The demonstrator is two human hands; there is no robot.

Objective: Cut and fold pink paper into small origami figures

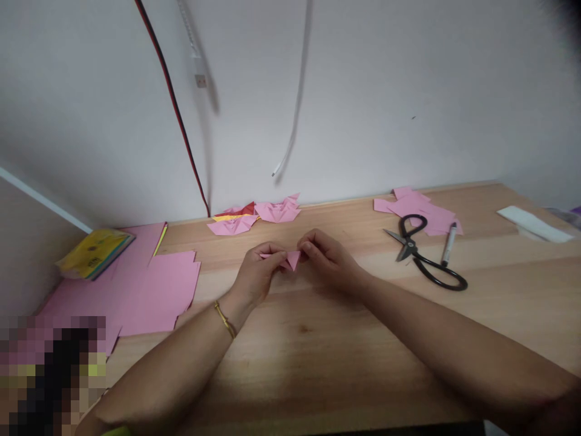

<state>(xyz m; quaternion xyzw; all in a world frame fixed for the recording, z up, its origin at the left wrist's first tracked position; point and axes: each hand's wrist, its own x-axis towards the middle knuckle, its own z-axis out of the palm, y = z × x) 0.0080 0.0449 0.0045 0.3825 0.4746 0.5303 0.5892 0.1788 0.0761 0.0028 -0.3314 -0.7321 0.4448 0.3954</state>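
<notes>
A small folded pink paper piece (292,258) is pinched between both my hands just above the wooden table (318,339). My left hand (258,275), with a gold bangle at the wrist, grips its left end with closed fingers. My right hand (327,259) grips its right end, fingers curled together. A pointed corner of the paper hangs down between the fingertips.
Large pink sheets (149,290) and a yellow paper pack (95,252) lie at the left. Folded pink and red paper pieces (258,217) sit by the wall. Black scissors (420,251), a pen (448,243) and pink scraps (422,209) lie to the right, a white object (533,224) beyond. Cables hang on the wall.
</notes>
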